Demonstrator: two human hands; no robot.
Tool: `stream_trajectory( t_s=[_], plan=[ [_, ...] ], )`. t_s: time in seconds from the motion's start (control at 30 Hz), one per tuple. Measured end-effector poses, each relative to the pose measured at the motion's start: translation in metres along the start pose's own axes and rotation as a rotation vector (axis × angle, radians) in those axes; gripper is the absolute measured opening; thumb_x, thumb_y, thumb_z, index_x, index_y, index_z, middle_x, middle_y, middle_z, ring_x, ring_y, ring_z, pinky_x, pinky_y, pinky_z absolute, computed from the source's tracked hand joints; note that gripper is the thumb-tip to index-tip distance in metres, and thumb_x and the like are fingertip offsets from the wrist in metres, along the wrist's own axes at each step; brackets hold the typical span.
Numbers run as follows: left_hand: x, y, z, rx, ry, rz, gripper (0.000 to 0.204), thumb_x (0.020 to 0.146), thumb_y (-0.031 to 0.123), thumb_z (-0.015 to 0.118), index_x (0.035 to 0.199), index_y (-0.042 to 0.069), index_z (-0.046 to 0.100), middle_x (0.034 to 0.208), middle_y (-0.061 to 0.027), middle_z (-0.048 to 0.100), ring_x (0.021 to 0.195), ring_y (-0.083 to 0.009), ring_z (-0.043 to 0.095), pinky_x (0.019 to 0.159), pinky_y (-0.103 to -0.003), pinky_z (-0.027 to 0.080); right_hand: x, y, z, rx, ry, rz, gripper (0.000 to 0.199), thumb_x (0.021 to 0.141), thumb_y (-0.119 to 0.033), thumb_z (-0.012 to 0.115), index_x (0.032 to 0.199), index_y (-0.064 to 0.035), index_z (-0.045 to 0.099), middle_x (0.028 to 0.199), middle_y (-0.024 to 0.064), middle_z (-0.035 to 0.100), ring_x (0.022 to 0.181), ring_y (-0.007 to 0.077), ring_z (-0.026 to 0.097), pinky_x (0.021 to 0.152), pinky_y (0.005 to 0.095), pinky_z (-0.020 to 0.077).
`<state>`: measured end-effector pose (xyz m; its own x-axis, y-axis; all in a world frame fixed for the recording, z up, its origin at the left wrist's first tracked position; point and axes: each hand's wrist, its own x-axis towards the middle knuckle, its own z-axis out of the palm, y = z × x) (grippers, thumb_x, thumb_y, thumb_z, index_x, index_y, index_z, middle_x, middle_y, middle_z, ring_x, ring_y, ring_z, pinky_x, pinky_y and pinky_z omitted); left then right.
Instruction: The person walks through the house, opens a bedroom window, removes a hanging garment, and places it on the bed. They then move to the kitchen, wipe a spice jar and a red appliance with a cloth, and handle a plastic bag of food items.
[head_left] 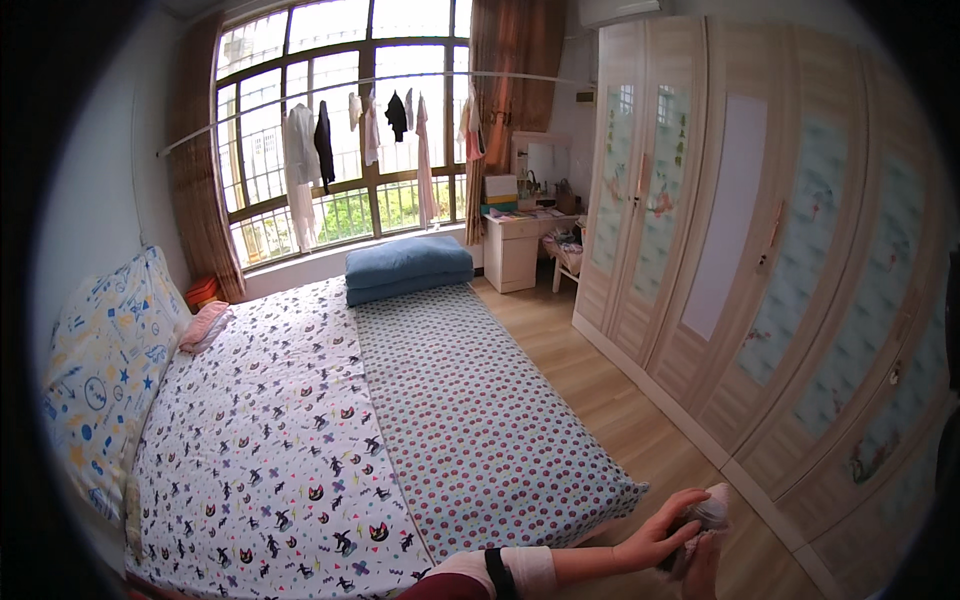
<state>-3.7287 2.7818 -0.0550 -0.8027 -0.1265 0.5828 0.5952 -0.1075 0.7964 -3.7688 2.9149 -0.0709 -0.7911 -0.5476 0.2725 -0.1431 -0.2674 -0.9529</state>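
Note:
At the lower right, beyond the bed's near right corner, my two hands are close together around a small bundle of cloth point(708, 512), pale grey-white with darker parts. My left hand point(655, 535) reaches in from the lower edge, its fingers curled over the bundle's left side. A maroon sleeve, a white cuff and a black band cover that arm. My right hand point(702, 568) is below, its fingers closed against the bundle's underside. The hands hide part of the cloth, so its exact kind cannot be told.
The bed point(470, 420) has a cat-print sheet and a dotted cover; a folded blue quilt point(410, 267) lies at its far end. A tall wardrobe point(730, 230) lines the right side. Clothes point(300, 150) hang on a rod before the window. A white desk point(515, 255) stands beyond.

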Motion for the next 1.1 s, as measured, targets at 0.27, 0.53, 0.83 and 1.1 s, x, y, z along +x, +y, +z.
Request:
stream_trajectory(
  t_s=[0.27,0.53,0.83,1.1],
  plan=[
    [0.081,-0.069,-0.029,-0.094,0.042,-0.131,0.037,0.086,0.013,0.057,0.121,0.006,0.045,0.127,-0.0073,0.038,0.121,-0.0164,0.035,0.1,-0.03,0.029,0.09,0.007,-0.021,-0.087,-0.008,0.013,0.057,0.085,-0.034,0.051,0.126,0.0004,0.033,0.118,0.0108,0.046,0.108,0.0207,0.048,0.09,0.0339,0.0407],
    [0.162,-0.147,-0.054,-0.48,0.132,-0.24,0.032,0.085,0.006,0.057,0.116,0.006,0.048,0.129,-0.0027,0.035,0.118,-0.0139,0.039,0.1,-0.028,0.032,0.211,0.032,-0.078,-0.319,-0.272,-0.026,0.056,0.089,-0.051,0.041,0.115,-0.002,0.049,0.093,0.0013,0.055,0.06,0.0037,0.05,0.042,0.0152,0.0375],
    [0.335,-0.274,-0.023,-0.337,0.156,-0.22,0.042,0.092,0.017,0.049,0.13,0.009,0.034,0.121,-0.0033,0.046,0.112,-0.0118,0.042,0.097,-0.027,0.031,0.39,0.129,-0.263,-0.105,-0.191,0.141,0.057,0.088,-0.049,0.045,0.118,-0.0009,0.047,0.105,0.006,0.055,0.089,0.0156,0.056,0.072,0.0249,0.0465],
    [0.421,-0.34,-0.042,0.315,0.298,-0.051,0.05,0.09,0.017,0.049,0.136,0.008,0.029,0.132,-0.0115,0.031,0.12,-0.0207,0.035,0.1,-0.032,0.028,0.499,0.144,-0.287,0.491,-0.169,0.379,0.059,0.085,-0.044,0.048,0.126,-0.0027,0.039,0.123,0.0096,0.045,0.114,0.023,0.043,0.095,0.0356,0.0359]
  ],
)
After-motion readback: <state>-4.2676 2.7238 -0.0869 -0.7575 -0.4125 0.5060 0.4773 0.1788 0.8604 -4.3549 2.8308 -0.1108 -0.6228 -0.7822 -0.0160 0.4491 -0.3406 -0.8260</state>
